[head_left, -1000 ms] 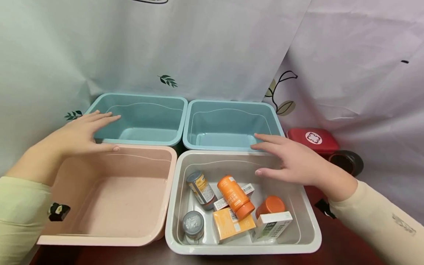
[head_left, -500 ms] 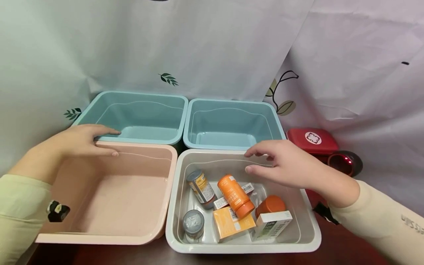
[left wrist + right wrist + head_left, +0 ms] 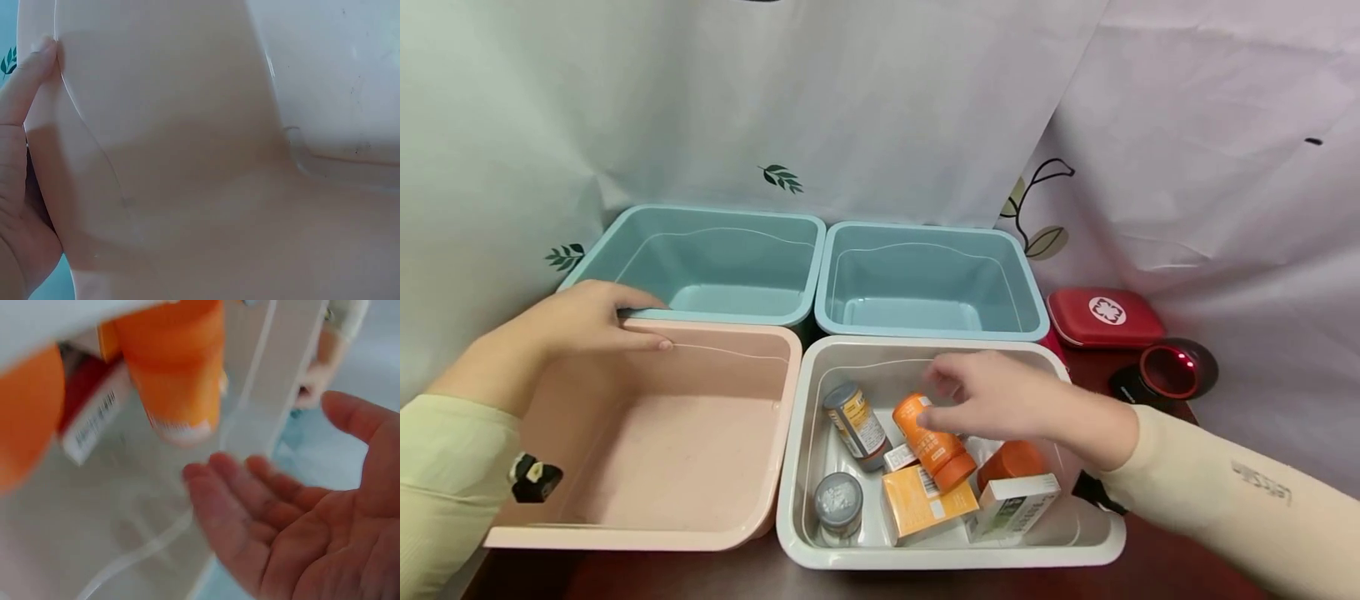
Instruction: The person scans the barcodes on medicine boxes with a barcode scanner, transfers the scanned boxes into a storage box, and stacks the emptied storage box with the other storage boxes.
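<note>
My left hand (image 3: 583, 321) grips the back rim of the pink bin (image 3: 681, 458). Its thumb (image 3: 40, 62) lies against the bin's inner wall, while the other fingers bend over the blue bin's front edge behind it. Over the white bin (image 3: 947, 557), my right hand (image 3: 1000, 396) reaches in with loosely bent fingers and holds nothing. Its thumb overlaps the upper part of an orange bottle (image 3: 943, 458) in the head view. In the right wrist view the fingertips are a little apart from that bottle (image 3: 178, 369), which lies slanting on top of small boxes.
Also in the white bin are a yellow-labelled bottle (image 3: 857, 425), a grey-capped bottle (image 3: 838, 504), a yellow box (image 3: 925, 504), an orange-lidded container (image 3: 1015, 460) and a white box (image 3: 1018, 504). Two blue bins (image 3: 925, 329) stand behind. A red case (image 3: 1101, 335) and black cup-shaped object (image 3: 1201, 371) are at right.
My right hand has come left and down into the white bin, to the orange bottle. The left hand's fingers have lowered and bent over the rim at the back of the pink bin.
</note>
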`<state>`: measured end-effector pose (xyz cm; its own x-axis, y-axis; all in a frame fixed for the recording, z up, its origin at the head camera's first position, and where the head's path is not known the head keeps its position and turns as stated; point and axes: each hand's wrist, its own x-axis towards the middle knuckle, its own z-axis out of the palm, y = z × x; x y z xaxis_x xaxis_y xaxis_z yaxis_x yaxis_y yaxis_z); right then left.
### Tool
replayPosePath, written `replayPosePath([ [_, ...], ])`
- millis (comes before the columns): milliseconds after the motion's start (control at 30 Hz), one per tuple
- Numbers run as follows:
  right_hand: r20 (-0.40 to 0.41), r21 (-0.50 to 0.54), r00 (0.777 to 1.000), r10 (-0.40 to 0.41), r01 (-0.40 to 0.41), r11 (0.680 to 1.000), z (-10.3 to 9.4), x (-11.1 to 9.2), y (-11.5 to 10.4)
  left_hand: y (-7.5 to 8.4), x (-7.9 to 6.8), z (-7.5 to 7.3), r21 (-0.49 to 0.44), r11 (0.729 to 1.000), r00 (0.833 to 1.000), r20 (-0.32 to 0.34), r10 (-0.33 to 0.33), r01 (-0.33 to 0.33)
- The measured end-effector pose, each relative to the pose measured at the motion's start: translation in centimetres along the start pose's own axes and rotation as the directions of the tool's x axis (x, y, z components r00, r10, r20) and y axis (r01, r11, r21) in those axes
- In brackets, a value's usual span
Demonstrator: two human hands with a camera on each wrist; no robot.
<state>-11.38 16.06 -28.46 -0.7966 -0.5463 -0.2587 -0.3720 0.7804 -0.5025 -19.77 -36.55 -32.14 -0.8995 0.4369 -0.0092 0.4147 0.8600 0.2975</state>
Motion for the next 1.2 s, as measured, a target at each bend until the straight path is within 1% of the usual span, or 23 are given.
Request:
replayPosePath([
  [100,0.059,-0.051,0.996,0.067,-0.064,0.997,1.5,0.7,-0.3,-0.1,-0.1,0.2,-0.043,0.999,1.0,-0.023,-0.018,0.017],
  [200,0.087,-0.088,0.988,0.127,-0.12,0.989,2.8,1.2,-0.2,-0.2,0.0,0.4,-0.079,0.996,0.998,-0.037,-0.043,0.04],
  [367,0.123,-0.091,0.977,0.171,-0.161,0.983,4.3,1.5,0.7,0.0,0.2,0.6,-0.076,0.996,0.998,-0.046,-0.052,0.048],
  [433,0.142,-0.102,0.974,0.176,-0.162,0.981,4.6,1.6,1.0,0.1,0.2,0.6,-0.07,0.996,0.997,-0.047,-0.055,0.052],
  [567,0.168,-0.113,0.973,0.16,-0.143,0.983,4.6,1.9,1.5,0.0,0.0,0.6,-0.06,0.995,0.996,-0.049,-0.079,0.076],
  [667,0.16,-0.124,0.978,0.133,-0.113,0.986,4.4,2.1,1.6,-0.1,-0.2,0.6,-0.071,0.994,0.994,-0.06,-0.089,0.085],
  [767,0.132,-0.147,0.986,0.103,-0.084,0.986,4.2,2.2,1.7,-0.3,-0.2,0.8,-0.1,0.993,0.994,-0.078,-0.076,0.068],
  [833,0.108,-0.142,0.991,0.078,-0.063,0.988,4.0,2.4,1.8,-0.4,-0.2,0.9,-0.119,0.991,0.993,-0.087,-0.073,0.063],
  [933,0.069,-0.128,0.997,0.045,-0.036,0.991,3.9,2.6,1.9,-0.4,-0.1,0.9,-0.13,0.989,0.992,-0.093,-0.086,0.073],
  [1200,0.004,-0.089,1.0,-0.024,0.024,0.996,3.8,3.0,2.1,-0.7,0.0,0.8,-0.157,0.984,0.994,-0.06,-0.096,0.086],
])
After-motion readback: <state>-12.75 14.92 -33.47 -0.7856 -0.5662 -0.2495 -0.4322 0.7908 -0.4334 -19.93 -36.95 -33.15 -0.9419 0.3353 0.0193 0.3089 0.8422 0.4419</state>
